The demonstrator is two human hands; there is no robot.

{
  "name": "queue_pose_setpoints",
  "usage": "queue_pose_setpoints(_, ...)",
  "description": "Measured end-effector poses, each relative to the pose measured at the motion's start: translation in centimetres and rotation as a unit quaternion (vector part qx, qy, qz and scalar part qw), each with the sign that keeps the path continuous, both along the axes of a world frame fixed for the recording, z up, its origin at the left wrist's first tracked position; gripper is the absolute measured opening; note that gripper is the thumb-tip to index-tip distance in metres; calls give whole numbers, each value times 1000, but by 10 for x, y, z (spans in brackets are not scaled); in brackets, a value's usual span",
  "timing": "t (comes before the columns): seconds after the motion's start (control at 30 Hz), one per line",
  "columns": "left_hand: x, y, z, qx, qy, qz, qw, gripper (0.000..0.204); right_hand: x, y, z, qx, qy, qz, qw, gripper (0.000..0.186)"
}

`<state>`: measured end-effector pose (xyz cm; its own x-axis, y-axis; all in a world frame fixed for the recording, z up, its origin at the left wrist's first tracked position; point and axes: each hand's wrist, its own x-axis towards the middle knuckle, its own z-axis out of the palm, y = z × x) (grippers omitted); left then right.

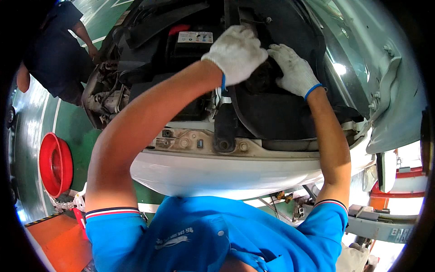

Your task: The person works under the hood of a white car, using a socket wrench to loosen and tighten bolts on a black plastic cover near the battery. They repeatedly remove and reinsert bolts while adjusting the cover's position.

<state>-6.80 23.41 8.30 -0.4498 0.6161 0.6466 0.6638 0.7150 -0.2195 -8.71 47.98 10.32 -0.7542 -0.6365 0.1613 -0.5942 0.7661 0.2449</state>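
Observation:
Both my hands wear white knit gloves with blue cuffs and reach into a car's engine bay. My left hand is closed, its fingers curled over a spot near the middle of the bay; whatever it grips is hidden beneath it. Just to its right, my right hand lies with fingers stretched out and thumb apart, touching dark parts beside a round black opening. Below the hands spreads a black plastic cover. A black battery with a white label and a red cap sits left of my left hand.
The car's white front edge runs between my body and the bay. Another person in dark clothes stands at the far left. A red basin is on the green floor. An opened pale panel stands at the right.

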Motion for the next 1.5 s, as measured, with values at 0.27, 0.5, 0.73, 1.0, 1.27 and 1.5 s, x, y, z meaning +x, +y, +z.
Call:
queue_pose_setpoints(0.27, 26, 15, 9, 7, -104, -8, 995, 20, -2, 1, 1, 6, -2, 0, 1000, 74)
queue_pose_setpoints(0.5, 54, 42, 13, -3, -126, 77, 989, 14, -13, 13, -8, -8, 3, 16, 1000, 73)
queue_pose_setpoints(0.73, -8, -2, 4, 27, -48, -41, 998, 16, -4, 2, 0, 4, 2, -3, 1000, 77)
queue_pose_setpoints(1.0, 68, 58, 15, 34, -216, 38, 975, 25, -17, 14, -14, -6, 18, 21, 1000, 74)
queue_pose_setpoints(1.27, 10, 2, 6, 3, -50, -4, 999, 14, -8, 6, -6, 2, 24, 9, 1000, 72)
queue_pose_setpoints(1.5, 7, 10, -2, -8, -17, -3, 1000, 11, -3, 3, -2, 4, 6, -9, 1000, 75)
